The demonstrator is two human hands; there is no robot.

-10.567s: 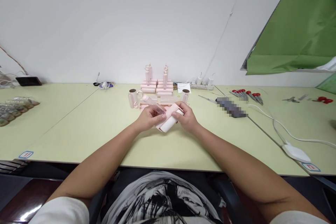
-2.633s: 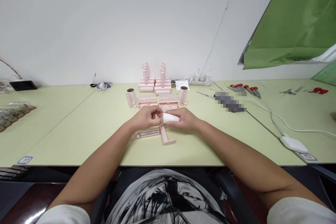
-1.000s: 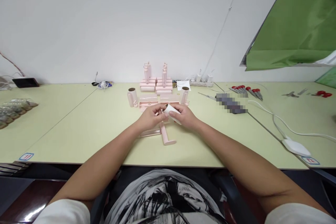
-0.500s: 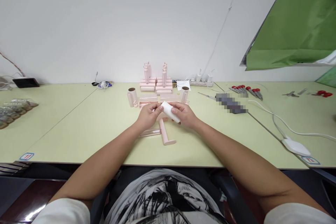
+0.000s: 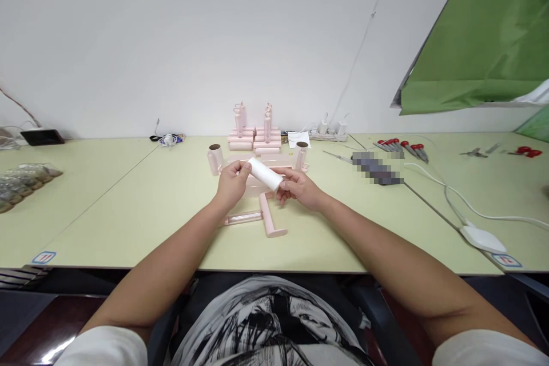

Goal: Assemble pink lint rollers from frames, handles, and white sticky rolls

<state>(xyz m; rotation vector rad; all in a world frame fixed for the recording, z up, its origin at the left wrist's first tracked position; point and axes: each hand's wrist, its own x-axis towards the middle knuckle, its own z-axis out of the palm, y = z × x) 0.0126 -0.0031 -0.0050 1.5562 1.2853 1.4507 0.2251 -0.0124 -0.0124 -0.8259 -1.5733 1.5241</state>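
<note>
You hold a white roll (image 5: pixel 265 174) above the bench (image 5: pixel 128 206) at the middle of the frame, one end in each hand. Your left hand (image 5: pixel 231 183) has its fingers pinched on the roll's upper-left end; your right hand (image 5: pixel 298 187) has its fingers closed under the lower-right end. The roll slants down to the right, clear of the bench.

Just below your hands lie a pink handle (image 5: pixel 270 221) and a clear tube (image 5: pixel 242 218), touching or nearly so at the handle's upper end. By the look of it, you are handling the roll's end with the frame parts laid by, so the step in hand seems to be working on the roll itself; any next move calls for a steady hold with the right hand while the left fingers work the end.

Behind your hands, toward the top of the frame, stand two pink tubes (image 5: pixel 214 159) and a pink stack (image 5: pixel 254 140), close enough to knock if you push forward. Screwdrivers (image 5: pixel 401 147) and a white cable (image 5: pixel 454 206) lie well apart at the right. The lower left of the bench gives you open room, and the near edge runs just below the handle
</note>
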